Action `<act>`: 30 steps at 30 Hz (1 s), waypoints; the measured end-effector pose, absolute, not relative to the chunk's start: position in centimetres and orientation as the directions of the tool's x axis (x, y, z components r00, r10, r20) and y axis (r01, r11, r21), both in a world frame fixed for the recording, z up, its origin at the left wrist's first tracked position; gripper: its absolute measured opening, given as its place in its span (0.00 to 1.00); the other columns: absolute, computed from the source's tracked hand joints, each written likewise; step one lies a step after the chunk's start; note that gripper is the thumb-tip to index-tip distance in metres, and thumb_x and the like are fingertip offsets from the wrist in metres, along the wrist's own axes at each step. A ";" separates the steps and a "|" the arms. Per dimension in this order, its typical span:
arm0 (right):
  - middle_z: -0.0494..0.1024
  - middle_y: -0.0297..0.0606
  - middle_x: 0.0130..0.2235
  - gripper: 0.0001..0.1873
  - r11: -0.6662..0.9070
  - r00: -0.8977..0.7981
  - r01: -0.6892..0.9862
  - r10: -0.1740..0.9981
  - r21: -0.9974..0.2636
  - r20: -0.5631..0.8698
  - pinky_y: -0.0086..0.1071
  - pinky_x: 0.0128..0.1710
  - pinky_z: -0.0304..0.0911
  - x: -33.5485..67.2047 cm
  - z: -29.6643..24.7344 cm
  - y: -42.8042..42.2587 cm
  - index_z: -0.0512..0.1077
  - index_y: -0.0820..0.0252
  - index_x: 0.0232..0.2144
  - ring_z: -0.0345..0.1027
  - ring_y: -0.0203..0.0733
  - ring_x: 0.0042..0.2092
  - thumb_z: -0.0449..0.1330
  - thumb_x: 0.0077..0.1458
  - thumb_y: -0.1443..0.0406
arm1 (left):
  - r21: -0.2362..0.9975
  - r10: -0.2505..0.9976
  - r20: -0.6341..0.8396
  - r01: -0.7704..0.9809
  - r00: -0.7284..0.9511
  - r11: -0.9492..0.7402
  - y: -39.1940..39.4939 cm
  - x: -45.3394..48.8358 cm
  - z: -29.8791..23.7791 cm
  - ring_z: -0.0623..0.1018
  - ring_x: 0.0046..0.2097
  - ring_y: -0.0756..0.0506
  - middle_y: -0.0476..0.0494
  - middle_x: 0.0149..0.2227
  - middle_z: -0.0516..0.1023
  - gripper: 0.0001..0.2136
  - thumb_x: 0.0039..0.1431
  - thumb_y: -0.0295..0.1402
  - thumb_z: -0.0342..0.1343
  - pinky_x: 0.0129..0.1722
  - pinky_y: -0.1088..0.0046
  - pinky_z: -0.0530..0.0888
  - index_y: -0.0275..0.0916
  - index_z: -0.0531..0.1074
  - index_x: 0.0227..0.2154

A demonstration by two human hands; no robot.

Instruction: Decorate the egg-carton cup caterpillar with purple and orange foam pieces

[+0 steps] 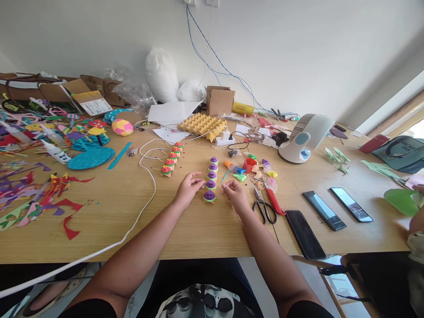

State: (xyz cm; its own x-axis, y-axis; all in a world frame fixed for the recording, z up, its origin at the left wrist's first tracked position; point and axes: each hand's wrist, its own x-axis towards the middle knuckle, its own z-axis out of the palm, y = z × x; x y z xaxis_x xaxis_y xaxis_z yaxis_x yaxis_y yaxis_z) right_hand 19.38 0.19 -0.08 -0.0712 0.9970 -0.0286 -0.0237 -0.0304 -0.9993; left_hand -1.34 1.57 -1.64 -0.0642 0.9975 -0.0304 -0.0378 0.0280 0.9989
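In front of me on the table stands a caterpillar-like row of egg-carton cups [211, 175] topped with purple clay, the nearest cup bearing small dark eyes. On its left, my left hand [189, 190] has its fingers partly stretched, their tips close to the row. Whether they touch it I cannot tell. My right hand [234, 195] is on the other side, thumb and forefinger pinched together. Any small thing between them is too small to make out. A thin blue stick [225, 176] shows just beyond those fingertips. A second row, with red-and-green tops [171, 161], sits further left.
Scissors [263, 207], a red-handled knife [274, 199] and several phones [305, 234] lie to the right. Bags of coloured clay surround a red tub [249, 165]. A white cable [145, 212] crosses the left side. A fan [304, 139] stands behind; another person's hand [418, 216] is far right.
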 end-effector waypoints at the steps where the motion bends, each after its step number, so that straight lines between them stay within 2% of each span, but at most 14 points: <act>1: 0.69 0.30 0.23 0.25 -0.030 -0.073 -0.012 0.997 -0.999 -0.029 0.29 0.21 0.44 19.4 -0.2 0.2 0.64 0.56 0.28 0.51 0.31 0.21 0.66 0.46 0.44 | 0.999 0.997 -0.031 -0.039 -0.064 0.028 1.5 -1.3 -1.6 0.79 0.35 0.48 0.45 0.38 0.79 0.28 0.49 0.41 0.65 0.34 0.73 0.69 0.39 0.67 0.52; 7: 0.65 0.30 0.21 0.27 -0.027 -0.109 0.038 0.994 -0.999 -0.031 0.30 0.20 0.42 19.7 -0.4 0.1 0.60 0.55 0.22 0.47 0.32 0.20 0.57 0.54 0.41 | 0.999 0.998 -0.011 -0.050 -0.059 0.008 1.4 -1.2 -1.3 0.76 0.34 0.49 0.51 0.32 0.76 0.29 0.45 0.40 0.67 0.38 0.72 0.70 0.38 0.67 0.51; 13: 0.59 0.28 0.20 0.28 -0.036 -0.145 0.008 0.989 -0.999 -0.037 0.30 0.22 0.42 19.6 -0.1 0.0 0.57 0.55 0.21 0.47 0.32 0.21 0.58 0.53 0.41 | 0.999 0.997 0.011 -0.036 -0.071 -0.014 1.3 -1.1 -1.3 0.73 0.34 0.50 0.54 0.30 0.72 0.29 0.44 0.41 0.68 0.40 0.72 0.70 0.38 0.69 0.50; 21: 0.66 0.28 0.23 0.22 -0.090 -0.149 -0.009 0.985 -0.996 -0.087 0.30 0.22 0.41 19.4 -0.1 0.0 0.68 0.57 0.29 0.48 0.31 0.22 0.65 0.48 0.46 | 0.999 0.997 -0.014 -0.053 -0.071 0.010 1.1 -1.0 -0.7 0.73 0.32 0.51 0.54 0.29 0.72 0.28 0.44 0.43 0.67 0.37 0.72 0.69 0.37 0.69 0.49; 30: 0.65 0.28 0.22 0.23 -0.106 -0.151 -0.012 0.983 -0.994 -0.103 0.30 0.22 0.42 19.4 -0.2 0.0 0.72 0.58 0.29 0.49 0.31 0.21 0.61 0.51 0.44 | 0.999 0.997 -0.006 -0.049 -0.077 0.002 1.3 -1.0 -1.0 0.73 0.32 0.50 0.53 0.29 0.72 0.29 0.43 0.44 0.68 0.38 0.72 0.69 0.38 0.70 0.48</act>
